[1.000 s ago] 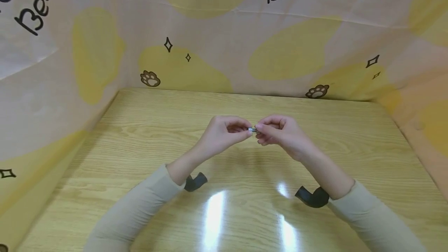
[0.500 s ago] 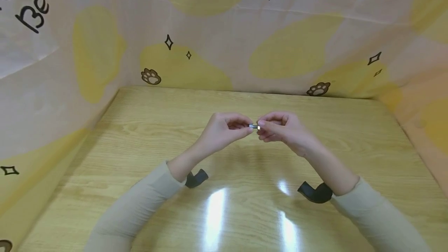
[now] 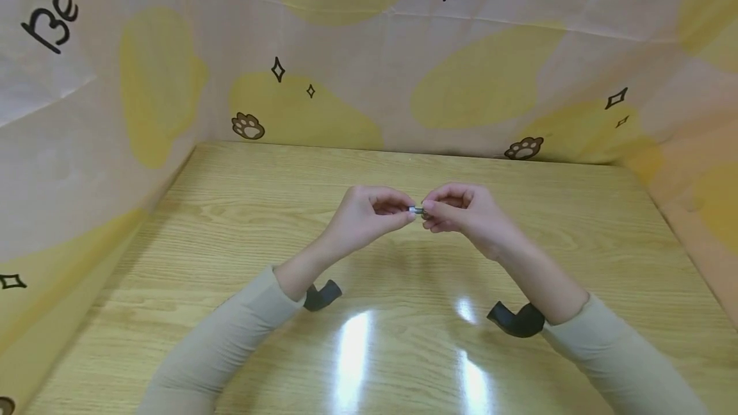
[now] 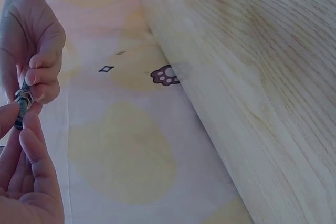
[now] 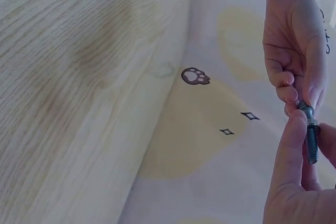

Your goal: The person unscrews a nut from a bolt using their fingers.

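Above the middle of the table, a small metal bolt (image 5: 312,148) lies between both hands. The left hand (image 3: 371,213) pinches its head end between thumb and fingers. From the other side, the right hand (image 3: 469,218) holds a nut (image 4: 23,97) on the bolt's shank with thumb and fingertips. In the right wrist view the threaded end pokes out past the nut, between the right fingers. Fingertips cover much of the nut in the head view. The fingertips of the two hands are close together.
A wood-grain table (image 3: 259,197) lies below, with bright reflections near its front. Printed cloth (image 3: 346,50) rises behind it and at both sides. Dark curved straps (image 3: 519,320) stick out at each wrist, by the sleeves.
Both hands stay in nearly the same place. The right fingertips shift around the nut; it showed plainly half a second ago and is now mostly covered in the head view.
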A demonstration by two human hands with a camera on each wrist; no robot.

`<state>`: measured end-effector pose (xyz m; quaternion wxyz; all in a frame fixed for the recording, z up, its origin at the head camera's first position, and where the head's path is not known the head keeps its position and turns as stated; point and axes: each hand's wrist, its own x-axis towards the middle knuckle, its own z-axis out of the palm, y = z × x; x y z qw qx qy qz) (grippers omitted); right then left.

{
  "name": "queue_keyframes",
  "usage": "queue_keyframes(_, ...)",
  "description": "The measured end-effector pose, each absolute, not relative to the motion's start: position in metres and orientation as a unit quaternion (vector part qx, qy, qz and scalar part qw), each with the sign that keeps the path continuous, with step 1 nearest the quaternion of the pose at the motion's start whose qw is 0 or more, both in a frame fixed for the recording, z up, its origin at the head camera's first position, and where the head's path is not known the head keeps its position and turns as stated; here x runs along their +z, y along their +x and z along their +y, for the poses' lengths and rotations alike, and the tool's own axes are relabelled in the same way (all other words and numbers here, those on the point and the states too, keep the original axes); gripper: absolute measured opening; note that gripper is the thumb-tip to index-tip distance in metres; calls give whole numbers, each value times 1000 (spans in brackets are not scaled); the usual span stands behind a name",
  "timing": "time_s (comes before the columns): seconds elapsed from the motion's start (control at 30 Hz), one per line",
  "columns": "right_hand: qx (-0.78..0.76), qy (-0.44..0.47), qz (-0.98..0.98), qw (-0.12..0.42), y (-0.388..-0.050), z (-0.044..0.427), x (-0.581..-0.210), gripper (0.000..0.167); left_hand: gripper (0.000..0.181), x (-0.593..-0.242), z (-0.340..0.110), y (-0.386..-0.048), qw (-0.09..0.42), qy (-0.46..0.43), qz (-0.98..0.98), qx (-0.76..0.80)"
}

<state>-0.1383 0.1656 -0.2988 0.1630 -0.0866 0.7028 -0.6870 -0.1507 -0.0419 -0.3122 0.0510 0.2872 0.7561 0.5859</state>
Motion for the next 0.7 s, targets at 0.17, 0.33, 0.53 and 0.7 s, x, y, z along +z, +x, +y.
queue_keyframes(0.17,-683,-100,707,153,-138,165,-299,17,13,-313,-42,-151,47,290,753,588)
queue_keyframes(0.33,-691,-85,699,165,-138,164,-298,14,13,-314,-42,-151,42,286,755,589)
queue_keyframes(0.53,-697,-91,687,184,-136,164,-299,7,13,-313,-42,-149,45,286,751,593)
queue_keyframes(0.7,-688,-115,698,163,-135,164,-299,19,12,-314,-43,-148,47,284,750,595)
